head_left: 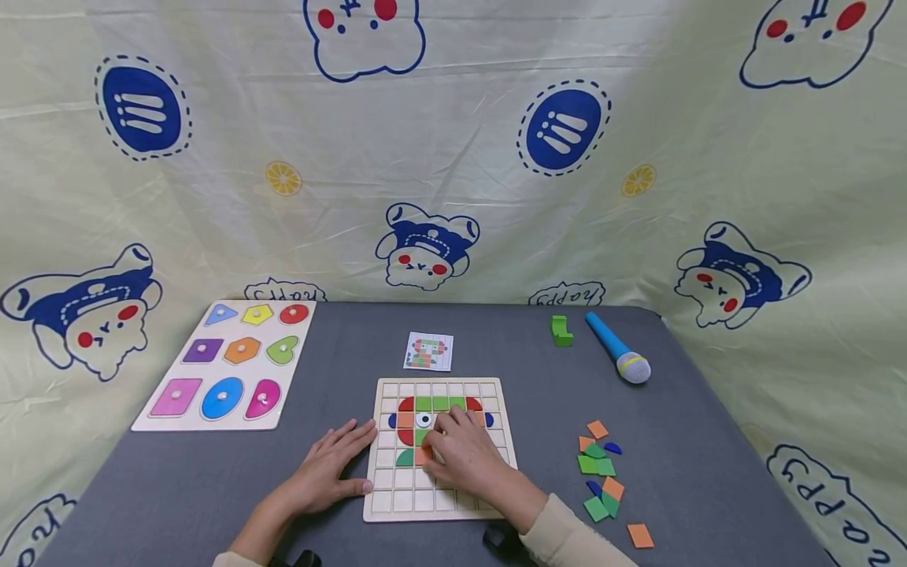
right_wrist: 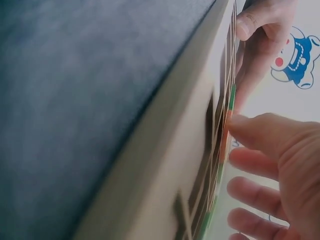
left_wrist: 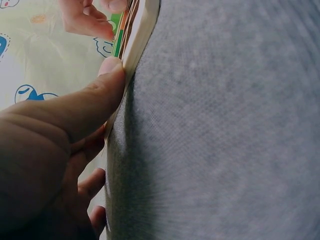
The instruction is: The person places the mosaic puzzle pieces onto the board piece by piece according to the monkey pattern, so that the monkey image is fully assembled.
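Note:
A pale wooden grid board [head_left: 398, 502] lies on the table with coloured flat pieces set in its squares: red quarter-rounds, green squares, blue half-rounds and a white eye tile [head_left: 423, 420]. My left hand [head_left: 328, 466] rests at the board's left edge, fingers extended, thumb touching the rim in the left wrist view. Over the middle of the board is my right hand [head_left: 468, 450]. Its thumb tip [right_wrist: 239, 123] presses at an orange square [head_left: 421, 454], beside a green quarter-round [head_left: 405, 457]. The other right fingers are spread and slightly bent, and they hide several squares to the right.
Loose orange, green and blue pieces [head_left: 597, 465] lie to the right of the board. Behind it sits a small pattern card [head_left: 428, 351]. A shape puzzle board [head_left: 170, 370] is at the left. A green block [head_left: 560, 331] and a blue toy microphone [head_left: 615, 345] lie at back right.

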